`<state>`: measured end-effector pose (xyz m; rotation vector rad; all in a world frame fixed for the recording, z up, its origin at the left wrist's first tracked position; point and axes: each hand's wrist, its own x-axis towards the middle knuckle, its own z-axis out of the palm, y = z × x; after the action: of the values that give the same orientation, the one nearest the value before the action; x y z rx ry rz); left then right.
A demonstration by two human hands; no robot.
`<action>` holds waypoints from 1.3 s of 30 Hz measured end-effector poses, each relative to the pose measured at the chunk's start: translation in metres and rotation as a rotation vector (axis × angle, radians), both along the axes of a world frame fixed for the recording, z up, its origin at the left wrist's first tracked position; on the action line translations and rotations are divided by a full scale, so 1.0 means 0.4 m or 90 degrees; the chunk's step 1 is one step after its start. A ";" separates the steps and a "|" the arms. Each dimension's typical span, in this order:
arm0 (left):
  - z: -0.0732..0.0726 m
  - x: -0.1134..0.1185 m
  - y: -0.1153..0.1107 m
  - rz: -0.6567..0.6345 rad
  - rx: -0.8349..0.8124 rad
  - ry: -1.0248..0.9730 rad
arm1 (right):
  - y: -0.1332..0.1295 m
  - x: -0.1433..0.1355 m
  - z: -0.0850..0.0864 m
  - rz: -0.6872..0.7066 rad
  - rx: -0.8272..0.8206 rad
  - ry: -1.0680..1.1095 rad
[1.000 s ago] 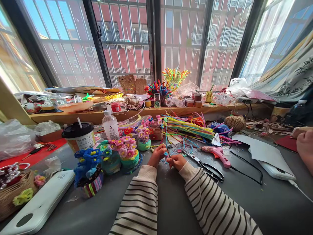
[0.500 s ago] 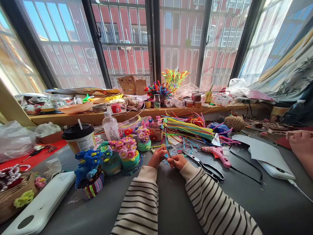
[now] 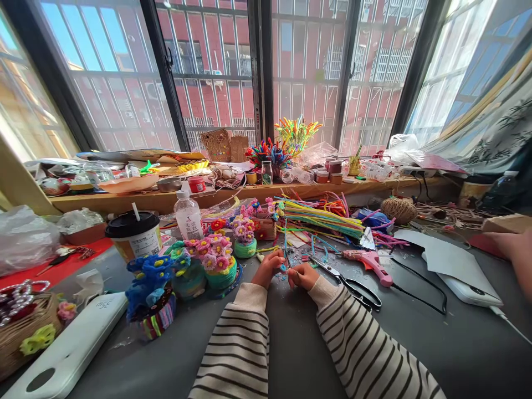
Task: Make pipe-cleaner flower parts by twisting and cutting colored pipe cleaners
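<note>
Both hands are close together over the grey table point(image 3: 291, 343). My left hand point(image 3: 269, 268) is closed on a light blue pipe cleaner point(image 3: 283, 267), curled at its lower end with a thin length rising above the fingers. My right hand point(image 3: 304, 276) is closed just beside it, pinching a thin dark item, too small to make out, that points up toward the blue curl. Pink-handled glue gun point(image 3: 372, 264) and black-handled scissors point(image 3: 344, 282) lie right of my right hand. Pots of fuzzy pink flowers point(image 3: 216, 259) and blue flowers point(image 3: 150, 277) stand to the left.
A lidded cup point(image 3: 137, 238) and a plastic bottle point(image 3: 188, 216) stand at the left. Behind the hands lies a bundle of coloured pipe cleaners point(image 3: 324, 217). White power banks lie at both sides. Another person's hand point(image 3: 515, 249) is at the right edge.
My hands stay nearly in place, with the blue curl and the thin item shifted slightly between them. The other person's hand at the right has moved and is now blurred near a brown object.
</note>
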<state>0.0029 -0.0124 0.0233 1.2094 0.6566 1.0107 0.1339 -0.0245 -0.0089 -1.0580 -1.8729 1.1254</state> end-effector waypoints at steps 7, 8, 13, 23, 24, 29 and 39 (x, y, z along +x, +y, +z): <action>-0.006 -0.001 0.008 -0.024 0.014 0.013 | 0.003 0.007 0.009 -0.034 0.014 -0.052; -0.008 -0.002 0.010 -0.016 0.015 0.013 | 0.001 0.006 0.013 -0.050 0.020 -0.061; -0.014 -0.003 0.013 0.009 0.011 0.016 | -0.006 -0.001 0.024 -0.090 0.025 -0.068; 0.001 0.002 0.003 0.044 0.023 0.042 | -0.004 -0.006 0.020 -0.102 0.017 -0.068; 0.000 0.002 0.003 0.045 0.020 0.042 | -0.004 -0.006 0.019 -0.103 0.017 -0.068; 0.001 0.002 0.002 0.036 0.028 0.023 | -0.002 -0.003 0.009 -0.077 0.002 -0.068; 0.002 0.000 0.000 0.054 0.048 0.039 | 0.002 -0.008 0.002 -0.060 0.024 -0.052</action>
<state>0.0031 -0.0126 0.0242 1.2914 0.7287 1.0800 0.1307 -0.0237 -0.0081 -1.1748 -1.8781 1.0034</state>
